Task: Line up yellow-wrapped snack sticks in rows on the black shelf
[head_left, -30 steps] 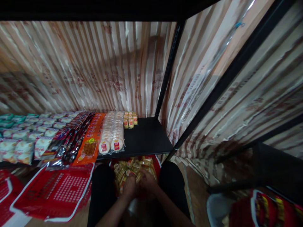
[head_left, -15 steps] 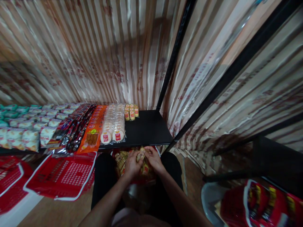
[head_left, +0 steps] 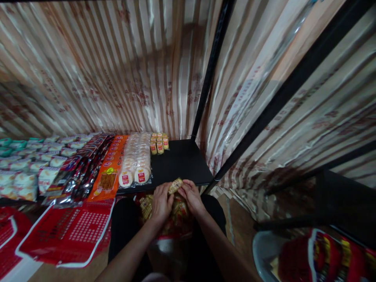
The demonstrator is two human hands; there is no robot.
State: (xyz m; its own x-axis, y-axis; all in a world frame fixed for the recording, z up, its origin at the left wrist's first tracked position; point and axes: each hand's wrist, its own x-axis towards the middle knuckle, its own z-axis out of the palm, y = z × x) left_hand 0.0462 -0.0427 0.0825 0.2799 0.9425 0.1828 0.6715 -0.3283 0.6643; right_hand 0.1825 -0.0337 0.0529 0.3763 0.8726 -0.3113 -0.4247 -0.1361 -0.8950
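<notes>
A small gold-wrapped snack pack [head_left: 175, 185] is held between both hands, just in front of the shelf's front edge. The fingers of my left hand [head_left: 161, 203] close on its left end. My right hand [head_left: 191, 197] pinches its right end with thumb and fingers. Below, several more gold-wrapped snacks [head_left: 147, 206] lie in a red container between my knees; my hands cover part of them. On the black shelf [head_left: 179, 161], similar gold packs [head_left: 159, 147] stand in short rows beside columns of round white crackers [head_left: 142, 175] in clear wrap.
Left along the shelf lie an orange snack bag [head_left: 107, 178], dark shiny packets [head_left: 80, 168] and white packs [head_left: 25, 182]. A red basket [head_left: 70, 231] with a white rim stands below. Black posts [head_left: 210, 74] rise at the corner. A grey tub [head_left: 260, 250] sits at right.
My hands have lifted the gold pack from just over the container to the shelf's front edge. The view has shifted slightly.
</notes>
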